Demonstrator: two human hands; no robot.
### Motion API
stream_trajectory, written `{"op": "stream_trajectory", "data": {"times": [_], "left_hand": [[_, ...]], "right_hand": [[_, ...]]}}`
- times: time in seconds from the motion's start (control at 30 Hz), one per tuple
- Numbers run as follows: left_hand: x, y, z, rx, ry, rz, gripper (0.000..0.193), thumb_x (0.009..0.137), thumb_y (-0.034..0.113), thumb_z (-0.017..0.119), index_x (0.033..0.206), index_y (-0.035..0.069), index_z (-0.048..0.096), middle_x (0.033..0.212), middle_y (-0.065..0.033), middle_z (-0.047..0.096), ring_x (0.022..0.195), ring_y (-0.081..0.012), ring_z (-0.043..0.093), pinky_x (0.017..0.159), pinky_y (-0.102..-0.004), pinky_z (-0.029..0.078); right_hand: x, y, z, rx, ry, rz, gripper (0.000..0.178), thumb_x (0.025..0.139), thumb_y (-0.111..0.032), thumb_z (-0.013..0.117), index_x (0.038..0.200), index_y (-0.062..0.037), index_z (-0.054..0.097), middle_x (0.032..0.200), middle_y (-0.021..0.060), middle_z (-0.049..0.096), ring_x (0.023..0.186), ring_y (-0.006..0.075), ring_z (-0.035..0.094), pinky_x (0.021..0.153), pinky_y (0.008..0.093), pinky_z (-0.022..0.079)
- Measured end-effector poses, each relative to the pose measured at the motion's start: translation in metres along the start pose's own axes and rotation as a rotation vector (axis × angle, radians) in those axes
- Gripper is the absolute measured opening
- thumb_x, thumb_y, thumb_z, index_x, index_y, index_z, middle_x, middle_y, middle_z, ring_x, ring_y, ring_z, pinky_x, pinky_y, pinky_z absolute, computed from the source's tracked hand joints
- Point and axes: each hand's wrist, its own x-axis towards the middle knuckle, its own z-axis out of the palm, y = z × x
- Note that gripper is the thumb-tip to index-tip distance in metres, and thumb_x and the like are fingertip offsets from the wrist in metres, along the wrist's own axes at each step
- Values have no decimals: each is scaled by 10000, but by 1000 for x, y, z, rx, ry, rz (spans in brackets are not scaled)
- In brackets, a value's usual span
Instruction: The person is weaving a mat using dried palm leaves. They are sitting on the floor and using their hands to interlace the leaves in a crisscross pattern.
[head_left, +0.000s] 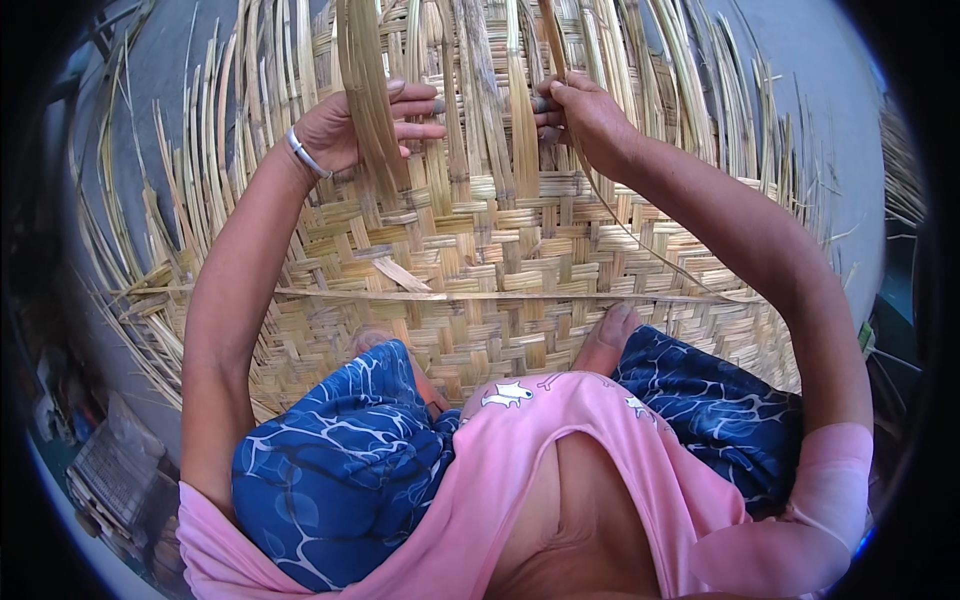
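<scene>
A partly woven mat of pale, flat plant strips [500,260] lies under my hands and feet, its long unwoven ends fanning out at the far side. My left hand [328,130] is behind a wide raised strip [372,110] that crosses its palm. Its fingers stretch out to the right, spread apart. To the right, my right hand [600,120] pinches a narrow strip [640,243] between thumb and fingers. This strip rises beyond the hand and trails down in a curve over the weave. Several upright strips [487,110] stand between the two hands.
A long thin strip [480,296] lies across the mat near my bare feet [612,325]. Grey floor [820,90] surrounds the mat. A bundle of dry stalks [902,170] lies at the far right, and piled items [115,470] stand at the left.
</scene>
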Motion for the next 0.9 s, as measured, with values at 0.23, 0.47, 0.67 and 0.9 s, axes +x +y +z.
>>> {"op": "stream_trajectory", "data": {"times": [0.23, 0.47, 0.67, 0.9], "left_hand": [[42, 22, 28, 658, 207, -302, 767, 786, 480, 666, 1267, -22, 341, 1027, -130, 553, 744, -162, 674, 468, -194, 523], [56, 5, 12, 683, 303, -54, 436, 771, 257, 738, 1079, 102, 471, 830, 7, 585, 765, -103, 630, 613, -229, 520], [38, 3, 36, 431, 320, 48, 264, 807, 171, 678, 980, 112, 488, 858, -17, 588, 792, -147, 642, 673, -294, 544], [25, -8, 26, 236, 399, 106, 197, 863, 199, 609, 984, 78, 512, 953, -82, 618, 898, -199, 631, 798, -357, 535]], "right_hand": [[-7, 1, 4, 105, -16, 79, 133, 941, -175, 396, 993, -81, 475, 851, 33, 550, 758, 137, 545, 714, 308, 483], [-12, 0, -1, 69, -21, 69, 133, 947, -184, 403, 983, -86, 487, 832, 19, 558, 737, 122, 550, 677, 287, 479], [-8, 5, -7, 75, -50, 68, 136, 949, -181, 394, 981, -82, 481, 836, 25, 562, 718, 127, 559, 680, 285, 484], [-12, 4, -3, 59, -38, 80, 176, 972, -168, 348, 992, -47, 473, 842, 59, 562, 720, 140, 568, 677, 277, 501]]}}
